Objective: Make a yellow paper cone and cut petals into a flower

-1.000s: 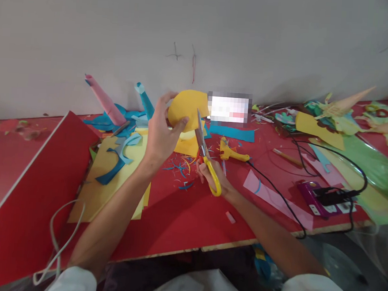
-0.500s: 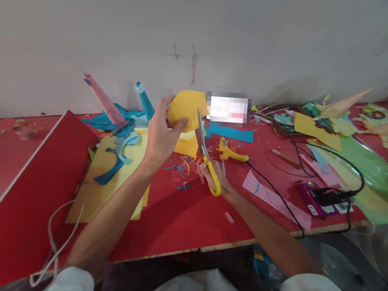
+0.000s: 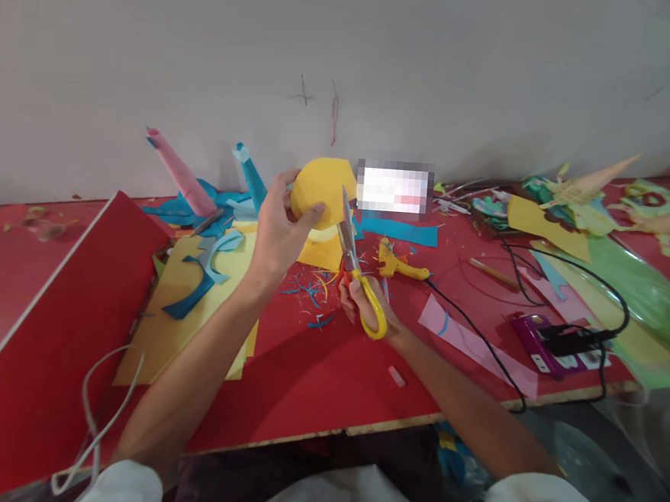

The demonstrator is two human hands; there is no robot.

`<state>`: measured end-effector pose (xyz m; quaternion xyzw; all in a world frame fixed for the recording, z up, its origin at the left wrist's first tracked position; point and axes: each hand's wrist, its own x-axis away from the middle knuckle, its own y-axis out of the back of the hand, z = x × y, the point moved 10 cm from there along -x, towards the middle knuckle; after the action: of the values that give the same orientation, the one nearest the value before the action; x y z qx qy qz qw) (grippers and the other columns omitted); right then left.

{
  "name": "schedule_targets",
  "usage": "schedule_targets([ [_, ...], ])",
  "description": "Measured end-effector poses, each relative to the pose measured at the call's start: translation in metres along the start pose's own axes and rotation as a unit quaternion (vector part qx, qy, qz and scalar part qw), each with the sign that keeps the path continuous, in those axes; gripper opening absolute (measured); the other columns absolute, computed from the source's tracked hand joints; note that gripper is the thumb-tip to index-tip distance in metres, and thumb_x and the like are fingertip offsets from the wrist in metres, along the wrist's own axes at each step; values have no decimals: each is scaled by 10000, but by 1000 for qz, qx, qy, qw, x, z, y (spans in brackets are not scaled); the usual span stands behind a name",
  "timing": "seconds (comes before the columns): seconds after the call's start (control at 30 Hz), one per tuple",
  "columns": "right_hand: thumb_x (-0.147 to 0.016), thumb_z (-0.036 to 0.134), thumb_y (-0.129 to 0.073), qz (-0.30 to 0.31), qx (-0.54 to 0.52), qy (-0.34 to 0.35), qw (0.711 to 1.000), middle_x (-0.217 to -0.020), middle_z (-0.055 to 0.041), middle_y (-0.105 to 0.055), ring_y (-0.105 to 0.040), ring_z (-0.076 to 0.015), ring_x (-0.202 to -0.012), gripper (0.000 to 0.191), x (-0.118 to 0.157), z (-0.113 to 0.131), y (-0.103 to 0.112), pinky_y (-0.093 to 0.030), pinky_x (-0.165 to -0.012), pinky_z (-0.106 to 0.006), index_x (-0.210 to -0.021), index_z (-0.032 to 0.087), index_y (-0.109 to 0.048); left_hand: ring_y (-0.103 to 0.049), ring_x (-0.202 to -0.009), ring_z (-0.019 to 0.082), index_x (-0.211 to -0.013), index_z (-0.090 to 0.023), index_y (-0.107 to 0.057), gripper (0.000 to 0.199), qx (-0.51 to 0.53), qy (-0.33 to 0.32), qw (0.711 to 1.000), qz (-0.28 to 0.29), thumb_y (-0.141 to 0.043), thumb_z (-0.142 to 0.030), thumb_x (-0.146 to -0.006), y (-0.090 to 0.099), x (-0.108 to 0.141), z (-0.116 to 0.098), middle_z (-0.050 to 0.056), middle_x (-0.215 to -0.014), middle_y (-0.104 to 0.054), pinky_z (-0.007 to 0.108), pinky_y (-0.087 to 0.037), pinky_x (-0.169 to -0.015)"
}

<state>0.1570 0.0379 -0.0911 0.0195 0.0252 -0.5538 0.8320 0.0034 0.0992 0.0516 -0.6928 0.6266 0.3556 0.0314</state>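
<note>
Leftmost, a red board (image 3: 53,338) is propped aslant, followed by yellow sheets (image 3: 145,345) on the tabletop (image 3: 295,401), then a pink cone (image 3: 184,175) and a blue cone (image 3: 252,180). By the left hand (image 3: 282,224) a yellow piece (image 3: 323,185) is held up above the tabletop, pinched at its left side, thumb in front and fingers behind. It is judged light and thin, fairly stiff but easily creased; it is best gripped softly near the rim, clear of the blades. At its right side the scissors (image 3: 349,240) are placed, their handles gripped by the right hand (image 3: 366,295); whether the paper lies between the blades cannot be told. Farther right, a glue gun (image 3: 401,265), a pink strip (image 3: 477,345) and a purple box (image 3: 555,347) are seen.
</note>
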Motion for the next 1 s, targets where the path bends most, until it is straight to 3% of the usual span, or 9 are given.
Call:
schedule_targets([
  [0.23,-890,934,-473,11,-44,-2,999,-514,71,-399,-410,-99,-392,716,0,1,-3,-378,-381,-252,-691,247,-437,-764,-963,249,-1521,-259,-416,613,59,39,997,-3,-670,-431,-991,-5,1,9,122,-1174,-731,377,-672,-756],
  [0.4,-856,954,-499,13,-60,-17,998,-512,84,-382,-399,-88,-384,731,0,2,-4,-387,-364,-239,-696,242,-451,-764,-957,253,-1568,-276,-373,669,59,39,997,2,-657,-471,-995,-7,0,14,120,-1171,-724,389,-672,-765],
  [0.7,-886,917,-519,16,-56,-12,998,-500,79,-390,-403,-75,-379,727,1,2,-4,-389,-348,-214,-667,228,-440,-736,-829,217,-1376,-258,-536,565,151,42,987,-30,-784,-375,-881,2,-2,18,63,-999,-720,330,-659,-697],
  [0.9,-863,917,-551,10,-80,-24,996,-490,88,-379,-385,-66,-349,724,0,-2,-3,-360,-319,-194,-659,230,-449,-760,-886,258,-1398,-246,-521,626,182,71,980,-34,-804,-371,-853,-1,-1,16,82,-1036,-733,369,-670,-716],
  [1.0,-834,936,-565,9,-106,-38,994,-483,94,-382,-374,-65,-333,732,-1,-3,-5,-354,-308,-195,-666,232,-457,-751,-857,241,-1393,-231,-525,622,203,97,974,-24,-795,-337,-842,-5,1,13,86,-1030,-738,333,-654,-664],
])
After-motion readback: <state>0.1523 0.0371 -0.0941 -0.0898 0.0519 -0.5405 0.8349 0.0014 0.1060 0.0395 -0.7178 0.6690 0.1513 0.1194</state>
